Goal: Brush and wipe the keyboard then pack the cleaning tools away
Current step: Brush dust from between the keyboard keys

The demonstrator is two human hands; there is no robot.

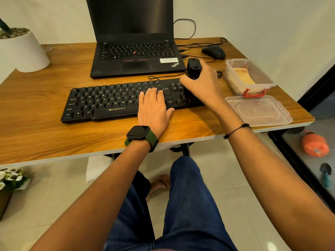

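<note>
- Wooden surface (45,113): carries everything in play; broad, flat, firm enough to press down against while brushing.
- Keyboard (101,102): lies across the middle of the surface, just in front of the open laptop (134,51). Probably light and rigid plastic, prone to sliding under a sideways stroke, so worth pinning flat rather than lifting. Keys likely springy and shallow; best brushed gently along the rows.
- Left hand (154,105): laid palm-down on the keyboard's right-centre, fingers (151,91) straight and close together over the keys, thumb by the front edge. Nothing gripped; seemingly steadying only.
- Right hand (203,86): curled round a dark brush (193,73), clamped on its body. Handle end stands up above the knuckles; lower end meets the keyboard's right end, near the arrow keys. Bristles blurred, contact likely but not certain.
- Brush, by judgement: light, stiff handle, soft tip; best held mid-body as now, for control without crushing the bristles.
- Clear plastic box (264,82): right of the keyboard, open, with a pale cloth (243,78) inside. Cloth surely soft and limp, easiest pinched at an edge. Box thin and light, red latch facing the front.
- Loose lid (257,111): flat on the surface just in front of the box, flexible, best taken by a rim.
</note>
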